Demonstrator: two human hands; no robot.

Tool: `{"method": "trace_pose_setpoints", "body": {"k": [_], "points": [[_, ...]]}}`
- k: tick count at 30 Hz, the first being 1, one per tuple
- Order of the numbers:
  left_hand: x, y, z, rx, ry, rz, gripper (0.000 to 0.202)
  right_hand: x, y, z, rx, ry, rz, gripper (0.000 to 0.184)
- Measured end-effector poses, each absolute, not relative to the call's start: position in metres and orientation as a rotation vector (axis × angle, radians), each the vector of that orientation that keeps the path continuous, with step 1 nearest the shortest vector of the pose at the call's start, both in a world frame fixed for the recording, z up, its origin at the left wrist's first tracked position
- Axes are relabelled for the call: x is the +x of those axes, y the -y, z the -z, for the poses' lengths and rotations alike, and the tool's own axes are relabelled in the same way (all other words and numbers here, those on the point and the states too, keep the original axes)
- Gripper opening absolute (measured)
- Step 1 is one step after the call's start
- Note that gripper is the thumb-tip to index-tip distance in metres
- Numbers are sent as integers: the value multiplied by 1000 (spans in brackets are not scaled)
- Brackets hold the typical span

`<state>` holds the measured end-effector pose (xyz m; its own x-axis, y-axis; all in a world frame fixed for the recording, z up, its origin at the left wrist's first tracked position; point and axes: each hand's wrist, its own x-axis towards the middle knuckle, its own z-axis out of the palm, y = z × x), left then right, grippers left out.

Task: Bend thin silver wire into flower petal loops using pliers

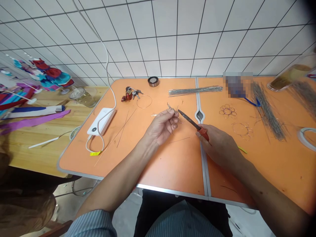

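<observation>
One bent wire piece [176, 112], held above the tabletop [170, 164]
Left hand [160, 124] pinches it, right hand [218, 142] grips red-handled pliers [190, 119], tips close by; a loose pinch might let it twist, a hard nip misshape it

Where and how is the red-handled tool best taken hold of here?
Probably by the red handle, from the near right, as the right hand does: the red-handled tool slants with its narrow dark end towards the left hand, leaving the handle end facing the right.
</observation>
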<state>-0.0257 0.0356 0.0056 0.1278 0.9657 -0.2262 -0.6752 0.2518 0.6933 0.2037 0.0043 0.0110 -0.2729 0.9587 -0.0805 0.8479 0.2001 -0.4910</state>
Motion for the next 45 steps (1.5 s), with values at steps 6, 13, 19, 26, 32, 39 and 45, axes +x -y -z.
{"method": "trace_pose_setpoints", "body": {"k": [6,13,19,26,32,39,45], "points": [[-25,-35,-4,618,-772,-1315,28,203,-3,-11,-1731,2252,-575,34],[-24,-36,-4,749,-806,-1364,36,202,0,-17,-1788,2243,-634,34],[-24,-36,-2,768,-793,-1354,40,203,0,-19,-1801,2219,-667,32],[-24,-37,-2,817,-800,-1367,43,202,1,-19,-1734,2198,-717,36],[-23,-37,-1,860,-768,-1401,42,203,5,-19,-1659,2153,-828,34],[-24,-37,-2,878,-752,-1392,44,208,8,-20,-1560,2035,-1149,42],[-26,-37,-4,877,-708,-1382,42,207,10,-29,-1381,1799,-1650,46]]}}
